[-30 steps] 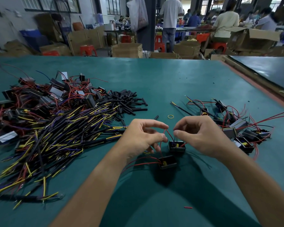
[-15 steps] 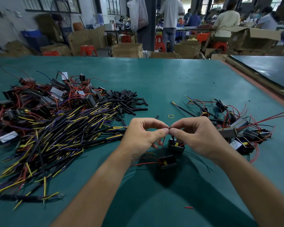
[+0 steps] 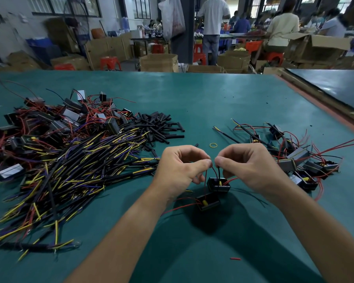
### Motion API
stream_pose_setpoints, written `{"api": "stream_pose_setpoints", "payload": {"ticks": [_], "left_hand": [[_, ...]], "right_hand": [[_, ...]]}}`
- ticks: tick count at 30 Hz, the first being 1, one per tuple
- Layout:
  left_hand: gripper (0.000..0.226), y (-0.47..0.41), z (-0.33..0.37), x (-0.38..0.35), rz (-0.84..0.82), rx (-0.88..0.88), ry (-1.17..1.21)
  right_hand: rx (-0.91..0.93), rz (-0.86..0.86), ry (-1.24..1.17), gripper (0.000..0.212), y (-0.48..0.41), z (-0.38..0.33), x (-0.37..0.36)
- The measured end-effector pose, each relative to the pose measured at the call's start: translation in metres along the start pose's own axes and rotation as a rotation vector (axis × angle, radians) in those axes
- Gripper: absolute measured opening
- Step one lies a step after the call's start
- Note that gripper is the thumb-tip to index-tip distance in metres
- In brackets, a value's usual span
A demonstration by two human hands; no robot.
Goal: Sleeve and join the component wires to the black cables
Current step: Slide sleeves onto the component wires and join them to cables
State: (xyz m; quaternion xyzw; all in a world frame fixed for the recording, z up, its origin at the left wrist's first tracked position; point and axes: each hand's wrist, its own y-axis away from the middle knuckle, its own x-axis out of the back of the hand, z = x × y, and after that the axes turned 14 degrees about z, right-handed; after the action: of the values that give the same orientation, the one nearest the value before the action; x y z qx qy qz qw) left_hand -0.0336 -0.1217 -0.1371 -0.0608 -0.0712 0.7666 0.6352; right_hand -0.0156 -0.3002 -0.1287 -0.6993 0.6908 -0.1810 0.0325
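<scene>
Both hands have closed in since a second ago, so the thumb tips now sit almost touching above the component. Left hand [image 3: 182,170] has thumb and forefinger pinching a thin red wire [image 3: 206,175]; right hand [image 3: 247,166] is pinching a dark wire [image 3: 218,173] in the same way. Both leads run down to a small black component [image 3: 218,185] just beneath the fingertips, near the middle of the green table [image 3: 213,99]. A second black component [image 3: 207,202] lies just nearer, beside it. To the left sprawls a heap of black cables [image 3: 80,170] with yellow and purple ends, and black sleeves [image 3: 157,127] lie at its far right edge. A yellow rubber band [image 3: 213,145] lies just beyond the hands, and a cluster of wired components [image 3: 298,158] sits to the right
</scene>
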Motion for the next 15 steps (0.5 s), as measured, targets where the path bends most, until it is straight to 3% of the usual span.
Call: {"api": "stream_pose_setpoints", "payload": {"ticks": [8, 15], "left_hand": [[0.016, -0.0001, -0.0038, -0.0018, -0.005, -0.010, 0.007], [0.012, 0.0011, -0.0041, -0.0035, 0.010, 0.008, 0.008]], "right_hand": [[-0.120, -0.069, 0.005, 0.015, 0.0003, -0.0035, 0.0021], [-0.109, -0.081, -0.090, 0.008, 0.0007, -0.0065, 0.0042]]}}
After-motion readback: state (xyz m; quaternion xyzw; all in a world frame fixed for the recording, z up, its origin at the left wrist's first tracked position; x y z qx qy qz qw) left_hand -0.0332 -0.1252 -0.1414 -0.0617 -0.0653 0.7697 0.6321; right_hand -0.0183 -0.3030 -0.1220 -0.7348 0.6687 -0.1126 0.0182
